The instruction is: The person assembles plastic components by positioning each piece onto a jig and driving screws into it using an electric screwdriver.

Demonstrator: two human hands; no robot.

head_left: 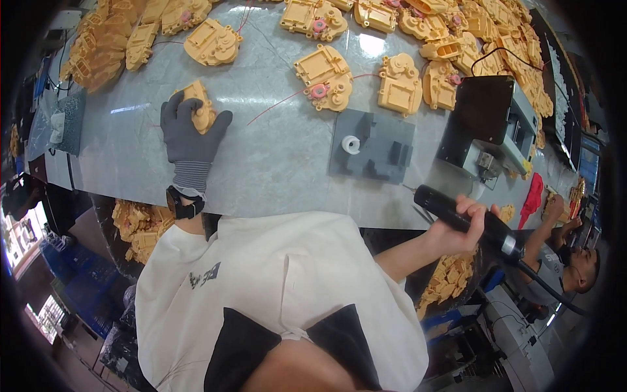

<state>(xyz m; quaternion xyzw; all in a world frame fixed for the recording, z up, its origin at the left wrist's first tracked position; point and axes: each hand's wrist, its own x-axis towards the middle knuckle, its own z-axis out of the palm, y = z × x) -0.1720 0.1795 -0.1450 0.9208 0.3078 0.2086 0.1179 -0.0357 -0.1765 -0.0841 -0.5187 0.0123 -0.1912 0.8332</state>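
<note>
My left hand [191,134], in a grey glove, has its fingers and thumb around a yellow plastic housing [204,112] on the left part of the table. Part of that housing is hidden under the fingers. In my bare right hand [465,228] is a black electric screwdriver [444,206], gripped round its body, with the thin bit pointing left over the table's near edge. Just beyond the bit lies a grey fixture block [372,147] with raised posts and a white round part [351,144] on it.
More yellow housings [324,75], some with pink parts and red wires, lie across the far side and pile up at both ends. A black box-shaped device [477,111] stands right. A plastic bag [65,124] lies far left. Beyond the right end, another person [555,268] works.
</note>
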